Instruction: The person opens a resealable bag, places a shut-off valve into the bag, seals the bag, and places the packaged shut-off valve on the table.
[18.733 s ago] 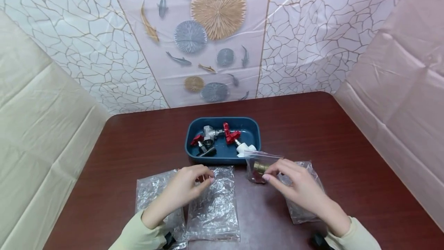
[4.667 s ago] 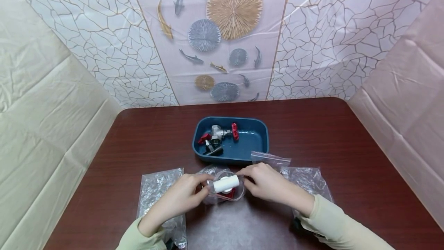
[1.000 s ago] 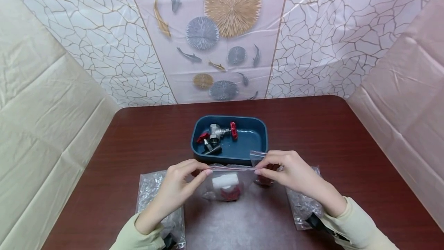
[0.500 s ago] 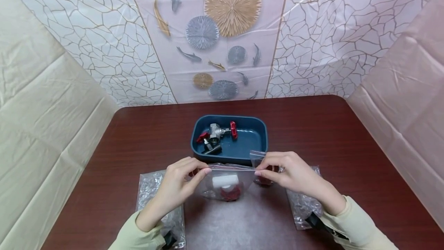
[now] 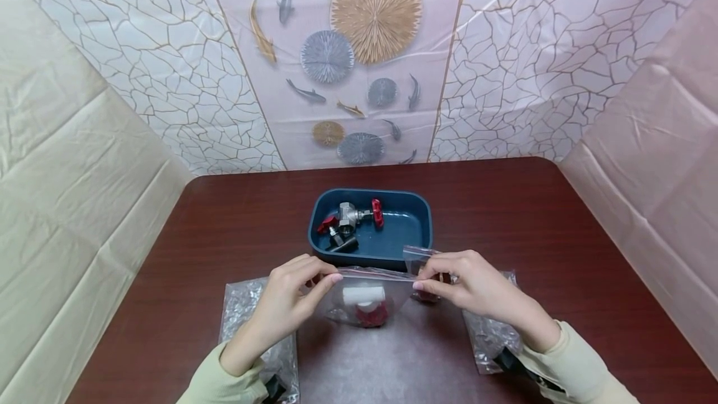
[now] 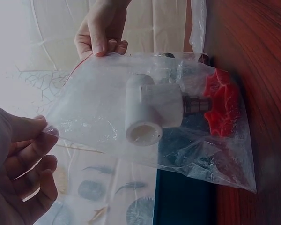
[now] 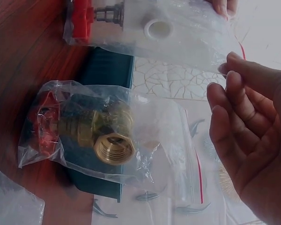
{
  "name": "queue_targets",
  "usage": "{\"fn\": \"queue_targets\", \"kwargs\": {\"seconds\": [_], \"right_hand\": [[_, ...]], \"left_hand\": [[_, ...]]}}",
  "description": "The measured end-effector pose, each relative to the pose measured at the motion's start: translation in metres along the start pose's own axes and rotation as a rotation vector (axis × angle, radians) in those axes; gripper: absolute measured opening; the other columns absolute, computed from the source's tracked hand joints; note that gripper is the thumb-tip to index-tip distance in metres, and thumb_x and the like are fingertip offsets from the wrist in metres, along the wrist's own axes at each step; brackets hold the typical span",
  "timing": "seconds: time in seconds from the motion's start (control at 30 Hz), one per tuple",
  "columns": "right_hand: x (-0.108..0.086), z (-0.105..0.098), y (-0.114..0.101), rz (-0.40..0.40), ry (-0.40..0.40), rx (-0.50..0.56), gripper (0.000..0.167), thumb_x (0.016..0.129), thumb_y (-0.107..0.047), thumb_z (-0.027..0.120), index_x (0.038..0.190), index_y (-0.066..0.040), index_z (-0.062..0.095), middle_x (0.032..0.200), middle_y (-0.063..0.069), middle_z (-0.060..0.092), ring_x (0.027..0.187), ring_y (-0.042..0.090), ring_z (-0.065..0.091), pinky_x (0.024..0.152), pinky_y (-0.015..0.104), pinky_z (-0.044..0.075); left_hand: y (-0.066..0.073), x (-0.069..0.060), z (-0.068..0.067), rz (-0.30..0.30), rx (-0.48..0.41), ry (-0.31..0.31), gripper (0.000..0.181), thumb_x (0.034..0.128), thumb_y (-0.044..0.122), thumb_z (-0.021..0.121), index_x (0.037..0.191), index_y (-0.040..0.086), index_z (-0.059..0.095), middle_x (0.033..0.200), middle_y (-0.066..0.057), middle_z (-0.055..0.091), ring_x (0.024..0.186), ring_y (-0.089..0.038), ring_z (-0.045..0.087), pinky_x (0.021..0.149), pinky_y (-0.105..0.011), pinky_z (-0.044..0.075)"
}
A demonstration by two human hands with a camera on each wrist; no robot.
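A clear zip bag (image 5: pixel 401 295) stands upright between the hands, in front of the blue tray (image 5: pixel 406 254). Inside it is a white valve (image 6: pixel 164 105) with a red handwheel (image 6: pixel 222 103), the wheel at the bottom. My left hand (image 5: pixel 297 288) pinches the bag's top left corner between thumb and forefinger. At the top right corner, my right hand (image 5: pixel 473 282) pinches the same edge. Beside the right hand stands a second zip bag (image 7: pixel 168 159), holding a brass valve (image 7: pixel 114 136) with a red handwheel. The right hand partly covers that bag in the head view.
In the tray's left part lie a silver valve (image 5: pixel 348 217) with a red handwheel and a dark valve (image 5: pixel 343 243) with a red handle. One flat clear bag (image 5: pixel 280 354) lies under the left forearm, another (image 5: pixel 485 341) under the right.
The white valve has gone from the tray into the middle bag. Both hands have moved from around the bag's opening to its top corners. Over the last second they barely shift.
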State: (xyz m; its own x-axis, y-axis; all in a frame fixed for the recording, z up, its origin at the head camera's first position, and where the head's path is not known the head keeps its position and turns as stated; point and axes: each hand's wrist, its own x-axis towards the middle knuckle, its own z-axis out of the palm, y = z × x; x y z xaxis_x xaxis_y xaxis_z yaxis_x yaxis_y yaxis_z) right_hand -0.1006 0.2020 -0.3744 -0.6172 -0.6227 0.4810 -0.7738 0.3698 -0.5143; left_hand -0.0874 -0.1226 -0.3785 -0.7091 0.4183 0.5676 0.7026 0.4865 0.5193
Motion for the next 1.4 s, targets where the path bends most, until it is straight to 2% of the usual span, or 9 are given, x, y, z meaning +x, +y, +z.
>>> {"fn": "queue_targets", "kwargs": {"seconds": [0.17,0.27,0.37,0.5,0.7,0.93,1.1,1.23,1.4], "right_hand": [[0.003,-0.003,-0.008,0.028,-0.064,-0.143,0.005,0.091,-0.027,0.076,0.095,-0.028,0.074,0.1,-0.017,0.067,0.084,-0.001,0.06,0.066,0.022,0.049],[0.011,-0.002,-0.018,0.05,-0.096,-0.221,0.02,0.091,-0.034,0.076,0.108,-0.025,0.074,0.117,-0.011,0.066,0.104,0.005,0.061,0.077,0.029,0.053],[0.022,0.008,-0.029,0.07,-0.1,-0.21,0.03,0.091,-0.035,0.075,0.117,-0.02,0.07,0.121,-0.008,0.065,0.112,0.009,0.06,0.086,0.034,0.054],[0.037,0.028,-0.04,0.056,-0.062,-0.162,0.022,0.095,-0.033,0.071,0.113,-0.02,0.069,0.11,-0.011,0.066,0.099,0.005,0.06,0.082,0.031,0.053],[0.05,0.044,-0.042,-0.037,0.014,-0.117,0.004,0.096,-0.022,0.07,0.099,-0.019,0.071,0.094,-0.014,0.065,0.083,0.002,0.056,0.071,0.022,0.049],[0.052,0.05,-0.044,-0.066,0.047,-0.145,0.005,0.096,-0.023,0.066,0.095,-0.02,0.069,0.091,-0.013,0.063,0.083,0.001,0.055,0.07,0.02,0.048],[0.053,0.053,-0.047,-0.074,0.066,-0.123,0.002,0.092,-0.018,0.069,0.093,-0.019,0.067,0.09,-0.012,0.062,0.081,0.002,0.055,0.068,0.02,0.048],[0.052,0.054,-0.048,-0.068,0.057,-0.119,0.007,0.09,-0.017,0.071,0.093,-0.019,0.066,0.091,-0.012,0.062,0.081,0.002,0.055,0.068,0.02,0.048],[0.052,0.053,-0.046,-0.101,0.071,-0.163,0.002,0.095,-0.021,0.067,0.093,-0.022,0.066,0.089,-0.014,0.062,0.077,0.001,0.053,0.065,0.018,0.045]], "left_hand": [[0.0,-0.001,0.002,0.049,0.013,0.008,0.004,0.0963,0.019,0.07,0.096,0.019,0.074,0.085,0.012,0.067,0.072,-0.001,0.054,0.06,-0.016,0.046],[0.001,0.0,0.004,0.079,0.022,0.018,0.004,0.097,0.019,0.069,0.097,0.019,0.073,0.085,0.012,0.066,0.072,-0.001,0.053,0.06,-0.015,0.044],[0.004,0.002,0.005,0.092,0.027,0.015,0.004,0.0973,0.018,0.069,0.097,0.019,0.073,0.086,0.012,0.066,0.072,-0.001,0.053,0.06,-0.016,0.045],[0.008,0.004,0.009,0.112,0.013,0.001,0.004,0.0974,0.017,0.069,0.096,0.018,0.073,0.087,0.011,0.067,0.073,-0.002,0.054,0.059,-0.02,0.048],[0.01,0.004,0.013,0.12,-0.023,-0.003,0.004,0.0974,0.018,0.069,0.096,0.018,0.073,0.085,0.012,0.065,0.072,-0.001,0.053,0.058,-0.021,0.048],[0.011,0.001,0.011,0.1,-0.055,-0.032,0.005,0.0979,0.016,0.068,0.097,0.018,0.072,0.087,0.011,0.066,0.075,-0.001,0.056,0.062,-0.021,0.05],[0.013,0.001,0.01,0.094,-0.064,-0.049,0.005,0.0983,0.016,0.067,0.098,0.019,0.072,0.089,0.01,0.067,0.078,-0.001,0.059,0.062,-0.023,0.053],[0.014,0.0,0.01,0.117,-0.043,-0.036,0.005,0.0979,0.016,0.068,0.097,0.019,0.072,0.088,0.011,0.066,0.078,-0.001,0.058,0.062,-0.019,0.05],[0.014,0.0,0.009,0.141,-0.003,-0.008,0.006,0.0988,0.02,0.067,0.096,0.019,0.072,0.087,0.013,0.066,0.075,-0.001,0.055,0.063,-0.014,0.044]]}}
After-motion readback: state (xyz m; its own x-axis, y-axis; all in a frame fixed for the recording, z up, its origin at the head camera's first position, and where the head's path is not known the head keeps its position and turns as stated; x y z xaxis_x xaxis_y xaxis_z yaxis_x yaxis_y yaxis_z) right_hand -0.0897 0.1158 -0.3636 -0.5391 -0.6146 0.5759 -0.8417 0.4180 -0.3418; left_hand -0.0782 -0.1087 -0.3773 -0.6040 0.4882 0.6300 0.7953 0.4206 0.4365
